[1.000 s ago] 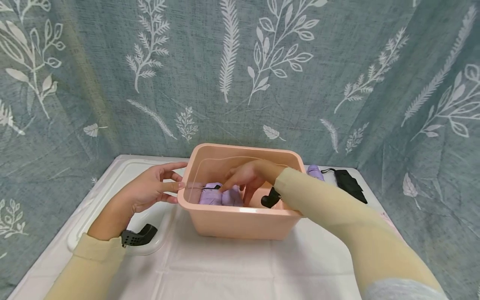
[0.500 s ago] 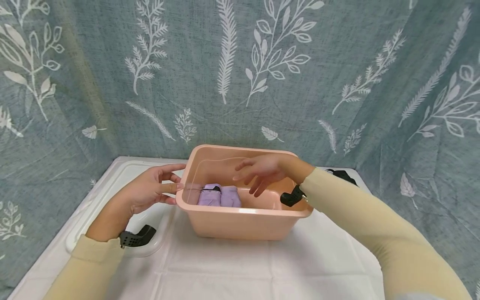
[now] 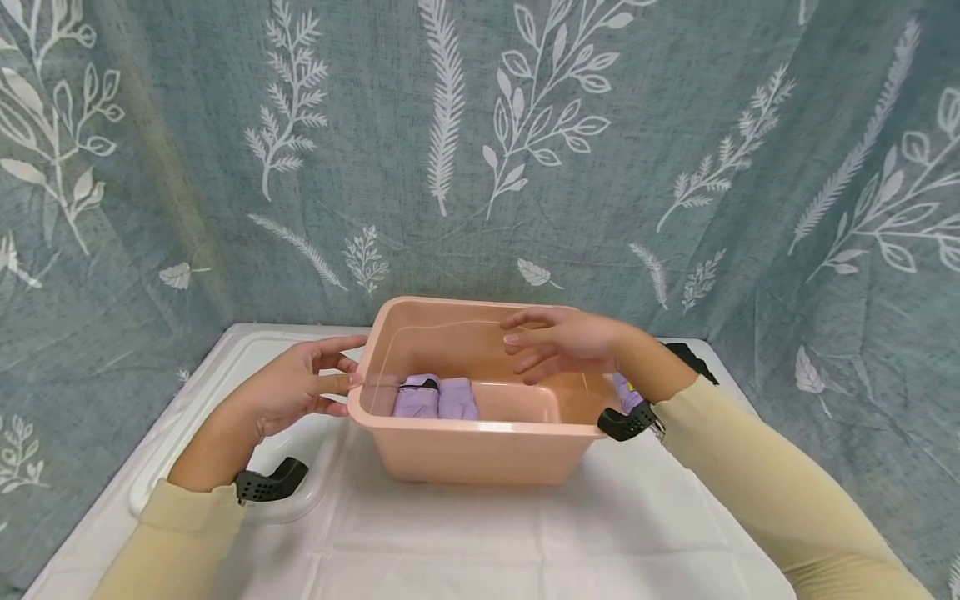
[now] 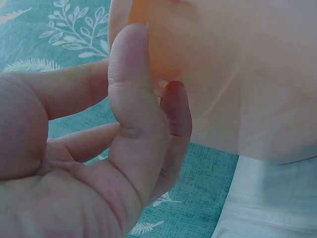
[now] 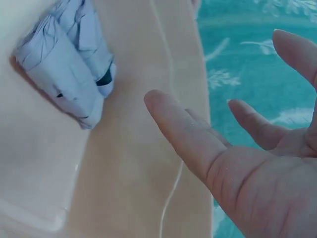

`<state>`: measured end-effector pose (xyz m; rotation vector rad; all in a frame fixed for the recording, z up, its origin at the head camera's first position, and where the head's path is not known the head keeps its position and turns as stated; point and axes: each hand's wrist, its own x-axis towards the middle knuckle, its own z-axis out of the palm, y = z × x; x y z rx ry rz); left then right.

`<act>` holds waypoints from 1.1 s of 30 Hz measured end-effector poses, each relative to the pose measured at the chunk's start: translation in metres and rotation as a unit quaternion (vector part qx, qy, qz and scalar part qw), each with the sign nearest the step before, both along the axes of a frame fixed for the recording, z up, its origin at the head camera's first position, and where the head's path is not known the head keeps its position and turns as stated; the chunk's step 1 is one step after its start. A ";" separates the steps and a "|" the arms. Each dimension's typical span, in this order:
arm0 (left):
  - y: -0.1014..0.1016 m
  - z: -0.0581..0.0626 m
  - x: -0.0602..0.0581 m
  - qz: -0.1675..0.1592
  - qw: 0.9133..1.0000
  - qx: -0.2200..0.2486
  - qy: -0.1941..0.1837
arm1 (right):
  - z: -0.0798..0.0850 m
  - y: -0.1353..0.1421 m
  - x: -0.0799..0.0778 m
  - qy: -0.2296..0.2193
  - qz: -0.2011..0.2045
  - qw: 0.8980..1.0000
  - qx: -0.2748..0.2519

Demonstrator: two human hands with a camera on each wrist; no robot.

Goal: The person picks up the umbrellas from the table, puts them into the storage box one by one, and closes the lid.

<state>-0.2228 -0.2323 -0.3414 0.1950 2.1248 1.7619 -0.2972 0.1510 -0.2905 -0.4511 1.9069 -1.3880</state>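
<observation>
A peach plastic bin [image 3: 480, 454] stands on the white-covered table. My left hand [image 3: 288, 396] holds its left rim, thumb at the edge and fingers against the outside, as the left wrist view also shows. Two lavender rolled bundles of pleated fabric, which look like folded compact umbrellas, lie side by side at the bin's left end: one [image 3: 416, 402] has a black strap, the other [image 3: 457, 400] touches it. My right hand [image 3: 566, 340] hovers over the bin's right side, fingers spread and holding nothing. In the right wrist view the bundles [image 5: 62, 72] lie away from the fingertips.
A white tray or lid [image 3: 187, 425] lies on the table to the left, partly under my left arm. Beyond the bin's right end are a lavender item [image 3: 624, 392] and a black item [image 3: 690, 358], both partly hidden by my right arm. A patterned curtain [image 3: 465, 167] hangs behind.
My right hand has come off the lavender bundles, risen and moved right, its fingers spreading. The bundles stay in the bin's left end. My left hand keeps its place on the rim.
</observation>
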 end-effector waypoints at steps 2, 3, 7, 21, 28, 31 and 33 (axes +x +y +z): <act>0.000 -0.001 0.000 0.000 1.000 0.001 0.001 | 0.000 0.007 0.005 0.008 -0.004 1.000 -0.018; 0.000 -0.001 0.000 0.000 1.000 0.001 0.002 | 0.000 0.011 0.007 0.013 -0.006 1.000 -0.027; -0.001 -0.002 0.000 0.001 1.000 0.003 0.005 | 0.003 0.026 0.018 0.032 -0.025 0.997 -0.061; 0.000 -0.004 0.000 -0.001 1.000 0.002 0.012 | -0.011 0.095 0.061 0.128 -0.132 0.974 -0.135; -0.001 -0.006 0.000 0.003 1.000 -0.001 0.014 | -0.026 0.131 0.079 0.182 -0.141 0.951 -0.207; -0.001 -0.006 0.001 0.004 1.000 -0.001 0.016 | -0.034 0.145 0.086 0.200 -0.157 0.941 -0.222; -0.001 -0.005 0.001 0.005 1.000 0.000 0.017 | -0.038 0.154 0.090 0.203 -0.175 0.934 -0.235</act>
